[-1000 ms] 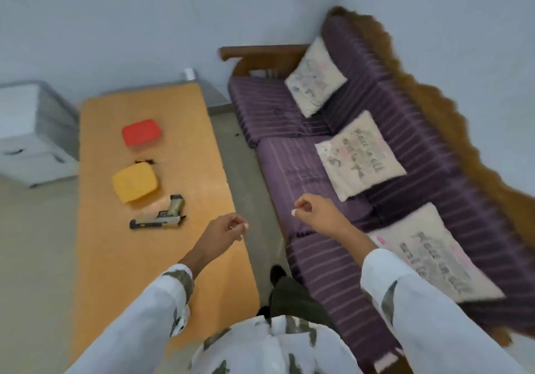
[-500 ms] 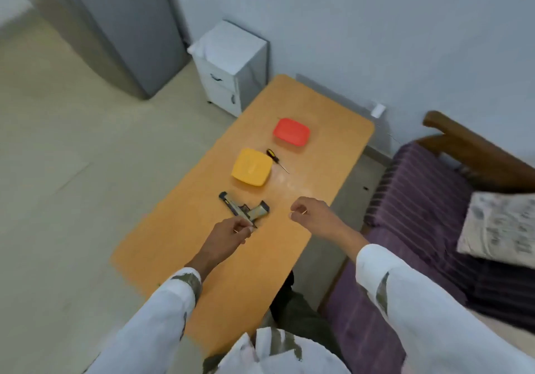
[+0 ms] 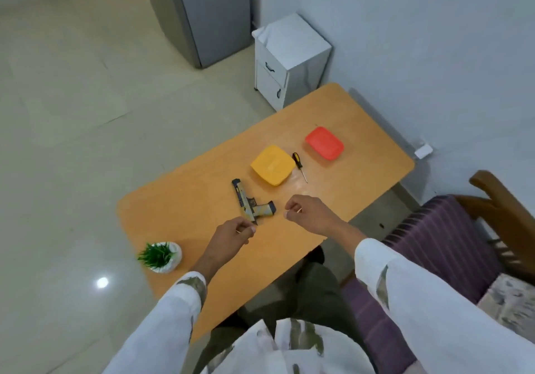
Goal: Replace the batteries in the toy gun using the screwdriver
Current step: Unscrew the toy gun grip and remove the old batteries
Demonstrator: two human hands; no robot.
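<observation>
A tan and grey toy gun (image 3: 251, 205) lies flat on the orange wooden table (image 3: 185, 199). Beyond it sits a yellow box (image 3: 272, 165), and a small black-handled screwdriver (image 3: 299, 166) lies just right of that box. A red box (image 3: 324, 142) rests farther back. My left hand (image 3: 231, 236) hovers just in front of the gun's rear end, fingers curled shut with nothing visible in them. My right hand (image 3: 304, 212) floats to the right of the gun's grip, loosely fisted and empty. No batteries are visible.
A small potted green plant (image 3: 160, 256) stands at the table's near left corner. A white drawer cabinet (image 3: 289, 60) and a grey fridge (image 3: 214, 14) stand behind the table. A purple striped sofa (image 3: 434, 246) with wooden arm lies to the right.
The view has swung left from the sofa to the table. Both hands now hover close to the toy gun, still closed and empty. The plant has come into view.
</observation>
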